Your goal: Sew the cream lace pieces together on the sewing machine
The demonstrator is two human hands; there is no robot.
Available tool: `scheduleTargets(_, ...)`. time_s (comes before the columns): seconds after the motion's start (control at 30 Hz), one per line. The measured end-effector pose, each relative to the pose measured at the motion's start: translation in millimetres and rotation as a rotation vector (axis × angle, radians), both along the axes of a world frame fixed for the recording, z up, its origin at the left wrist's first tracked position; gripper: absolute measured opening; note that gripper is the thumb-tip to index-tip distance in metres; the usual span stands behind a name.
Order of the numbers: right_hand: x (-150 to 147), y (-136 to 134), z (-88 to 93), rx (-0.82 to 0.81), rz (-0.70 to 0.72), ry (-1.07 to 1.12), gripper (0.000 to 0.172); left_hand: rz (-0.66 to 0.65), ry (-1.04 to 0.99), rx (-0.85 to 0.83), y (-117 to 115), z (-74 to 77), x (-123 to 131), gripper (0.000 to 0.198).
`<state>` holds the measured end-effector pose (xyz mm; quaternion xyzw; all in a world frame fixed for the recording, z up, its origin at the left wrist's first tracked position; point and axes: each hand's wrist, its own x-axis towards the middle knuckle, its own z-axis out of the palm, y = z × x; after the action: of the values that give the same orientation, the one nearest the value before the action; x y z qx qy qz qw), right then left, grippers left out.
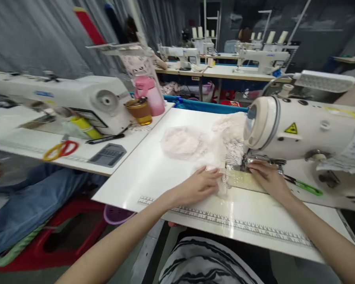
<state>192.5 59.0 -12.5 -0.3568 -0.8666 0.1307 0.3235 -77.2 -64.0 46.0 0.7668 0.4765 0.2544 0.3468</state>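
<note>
My left hand (199,185) lies flat with its fingers stretched out, pressing pale pink lace fabric (224,182) against the tabletop just left of the needle area. Close to the presser foot (246,161) of a white sewing machine (301,122), my right hand (268,177) has its thumb and fingertips brought together. What lies between those fingertips is hidden. More of the pink fabric (232,128) is bunched behind the needle area, with a lace edge running under the machine head. A separate round heap of sheer pink fabric (182,142) rests on the white table to the left.
Green-handled snips (309,188) lie beside the machine bed. On the neighbouring table are red-and-yellow scissors (61,150), a black pen (105,139), a grey tray (108,155), a cup of amber liquid (140,112) and a pink bottle (148,94). A person in jeans (41,205) sits at left.
</note>
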Motion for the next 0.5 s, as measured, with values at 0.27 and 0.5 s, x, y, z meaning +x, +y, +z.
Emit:
scheduleTargets(0.27, 2.1, -7.0, 4.3, 0.135, 0.166, -0.134, 0.028, 0.019, 0.324, 0.313, 0.3, -7.3, 19.2, 0.023)
scheduleTargets(0.5, 1.1, -12.9, 6.5, 0.180, 0.218, -0.126, 0.030, 0.500, 0.371, 0.214, 23.6, -16.3, 3.1, 0.018)
